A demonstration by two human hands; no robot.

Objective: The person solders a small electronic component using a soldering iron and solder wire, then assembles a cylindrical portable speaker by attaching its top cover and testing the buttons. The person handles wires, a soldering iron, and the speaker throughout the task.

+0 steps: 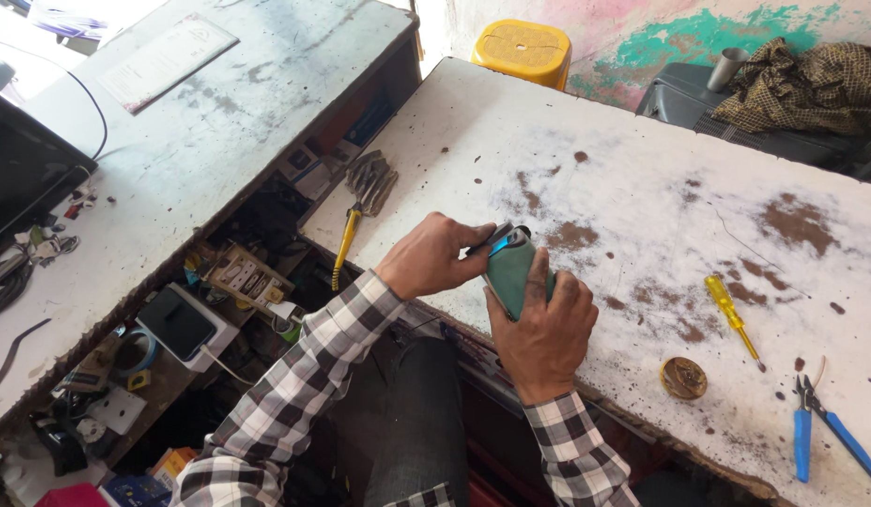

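A person in a black-and-white checked shirt sits at a worn white desk (642, 169), seen from above through a head-worn camera. Both hands meet over the desk's near edge, working on a small green phone (512, 272).

The right hand (546, 329) is wrapped around the phone from below, fingers curled up its far side, clamped on it so the device stands with its long axis running away from the person, slightly tilted. The left hand (433, 253) comes in from the left, fingers pinched together on a thin dark tool (490, 237) whose tip meets the phone's top left corner (a bluish glint shows there). The phone thus lies just to the right of the left hand, touching the tool tip, and the two hands are nearly in contact.

Well to the right of the right hand lie a yellow screwdriver (731, 314), a round brass-coloured lid (683, 377) and blue-handled pliers (825, 427). Beyond the left hand, a yellow-handled brush (358, 202) rests near the desk's left edge. Left of that is a gap crowded with electrical parts, then a second grey desk (219, 122). A yellow stool (522, 49) stands beyond the far corner.
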